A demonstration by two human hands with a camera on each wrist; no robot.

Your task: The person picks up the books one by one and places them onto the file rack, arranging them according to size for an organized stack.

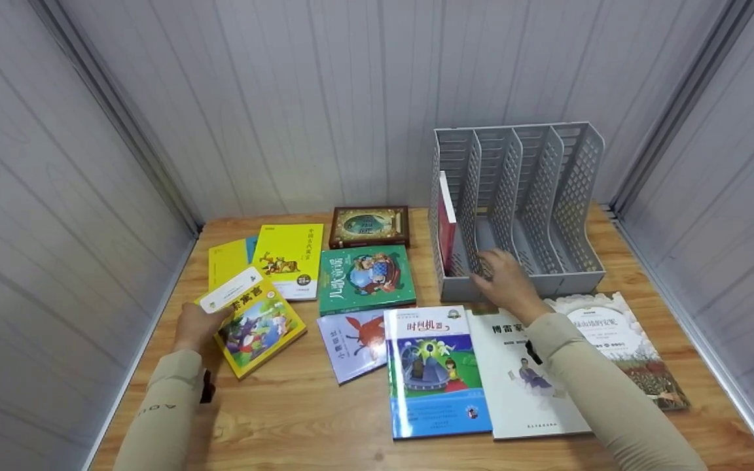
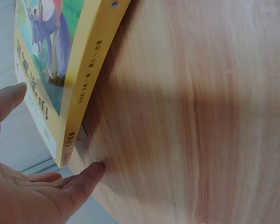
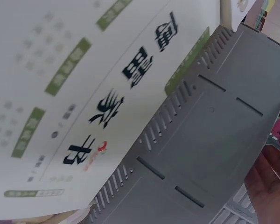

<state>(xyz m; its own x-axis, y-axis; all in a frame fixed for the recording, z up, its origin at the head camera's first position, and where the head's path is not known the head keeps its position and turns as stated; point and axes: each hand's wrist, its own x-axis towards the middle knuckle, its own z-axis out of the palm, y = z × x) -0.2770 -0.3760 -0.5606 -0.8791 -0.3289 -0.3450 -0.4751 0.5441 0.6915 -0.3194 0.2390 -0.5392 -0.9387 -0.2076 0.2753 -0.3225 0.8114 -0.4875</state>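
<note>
My left hand (image 1: 203,327) is at the left corner of a yellow picture book (image 1: 262,330) with cartoon animals on its cover. In the left wrist view, the thumb lies near the cover and the other fingers (image 2: 84,186) stretch below the spine's corner, beside the wooden table (image 2: 191,116). My right hand (image 1: 508,281) reaches over the front of a grey four-slot file rack (image 1: 514,288), fingers loosely bent at the left slots. A thin red book (image 1: 446,229) stands upright in the leftmost slot. Below the right forearm lies a white book (image 1: 527,373).
A blue-and-white book (image 1: 439,373), a purple book (image 1: 357,347), a green book (image 1: 367,278) and a brown book (image 1: 369,226) lie across the middle. Yellow books (image 1: 288,255) overlap at back left. A floral-covered book (image 1: 612,340) lies at right. Panel walls (image 1: 324,98) enclose the table.
</note>
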